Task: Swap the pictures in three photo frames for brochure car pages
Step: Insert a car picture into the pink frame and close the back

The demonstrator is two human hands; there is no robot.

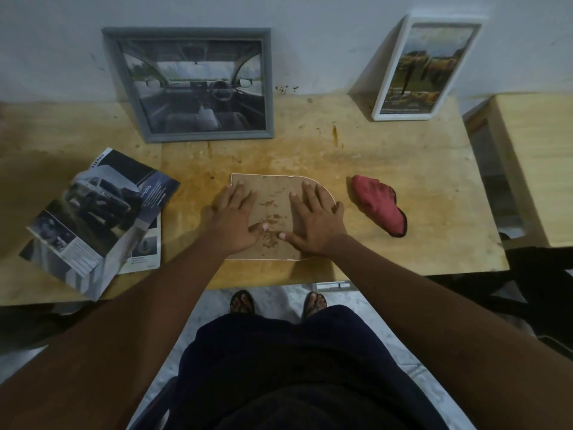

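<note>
At the bottom of the frame, a person in dark clothes stands over sandalled feet (242, 301) on a pale floor, both bare arms reaching up to the table (403, 150). In the middle of the frame lies a flat brown board (273, 193) with a thin white rim and one rounded side to the right, stained with darker patches. The left hand (234, 220) rests palm down on its left part and the right hand (314, 223) on its right part. Neither grip has hold of anything: the fingers lie straight and spread on the board, with the thumbs pointing in towards each other. At middle left, a crumpled brochure (96, 212) lies open on the table, showing a car page, with another page under it. Just right of the board sits a bunched red cloth (379, 204). Farther back, at upper left, a grey frame (189, 85) leans on the wall and holds a picture of a car interior. At upper right, a white frame (426, 68) leans there too, holding a landscape picture.
</note>
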